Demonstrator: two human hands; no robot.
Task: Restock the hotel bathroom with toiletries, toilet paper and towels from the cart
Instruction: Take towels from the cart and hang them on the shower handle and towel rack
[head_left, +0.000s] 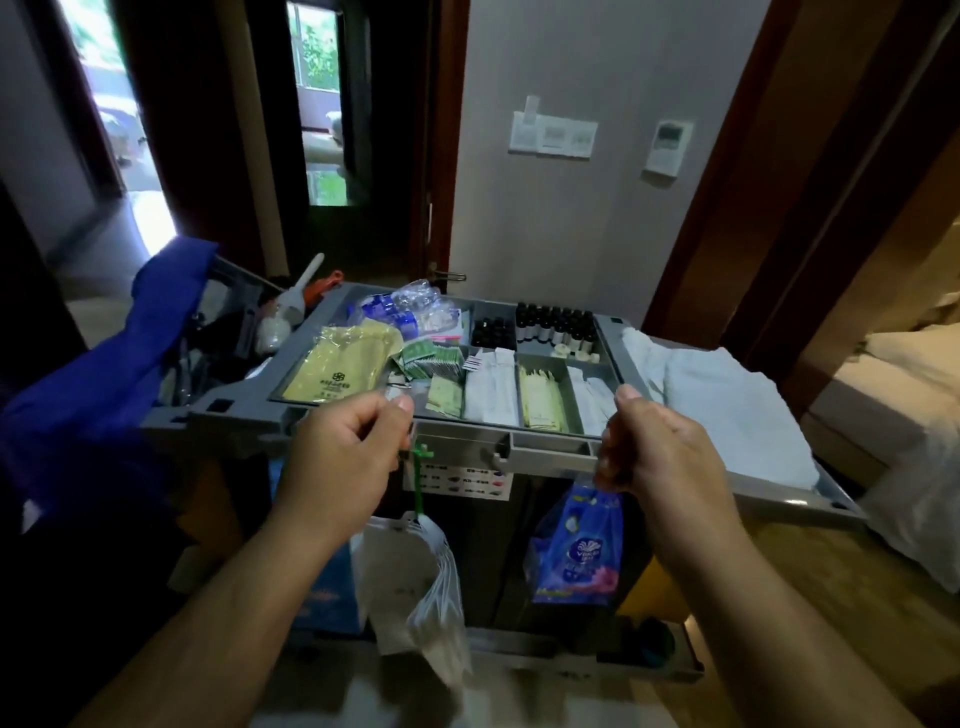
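Fingers curled on both sides, we stand at the near edge of the grey housekeeping cart (249, 415). Our left hand (345, 447) is closed in a loose fist with the thumb pressed over the forefinger, seemingly pinching something small and pale at the tray's front rim; we cannot tell what it is. Our right hand (657, 441) is also curled shut, gripping the top of a blue plastic packet (579, 545) that hangs down in front of the cart.

Toiletries fill the divided top tray (306, 338): yellow-green sachets (335, 369) at the left, small green packets (434, 361) just beside them, white wrapped items (491, 392) and pale yellow sachets (543, 402) in the near compartments, and dark little bottles (553, 325) at the back. Folded white towels (727, 400) lie on the cart's right end. A blue cloth bag (83, 410) hangs at the left end, and a clear plastic bag (415, 582) dangles from a green tie (418, 467) below our left hand.
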